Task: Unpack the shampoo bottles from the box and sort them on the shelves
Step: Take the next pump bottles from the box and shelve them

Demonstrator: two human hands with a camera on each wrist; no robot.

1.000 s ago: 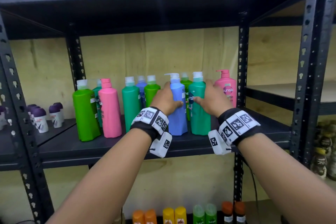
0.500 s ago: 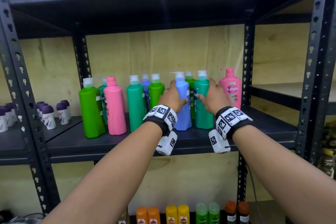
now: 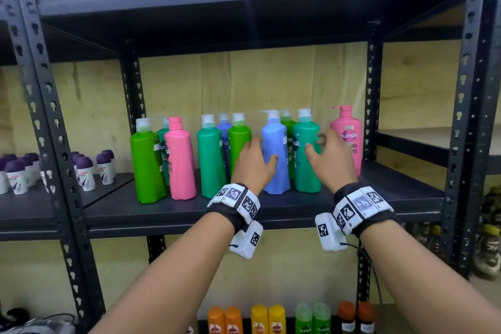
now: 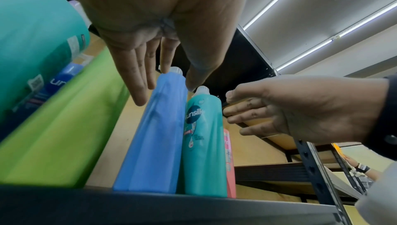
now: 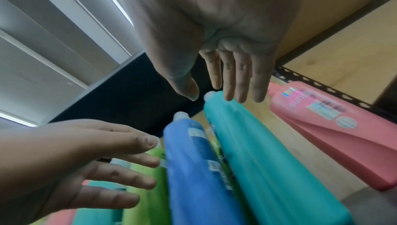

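**Layout of bottles, referenced to the pump bottle on the shelf**

The pump bottle (image 3: 274,154) stands upright near the front of the shelf (image 3: 298,207). Touching its right side stands a second bottle (image 3: 306,154); further right, near the upright post (image 3: 372,106), stands a third bottle (image 3: 347,133). The left hand (image 3: 253,164) is just left of the pump bottle. The right hand (image 3: 332,160) is before the second and third bottles. Left of the pump bottle, further bottles stand in rows.
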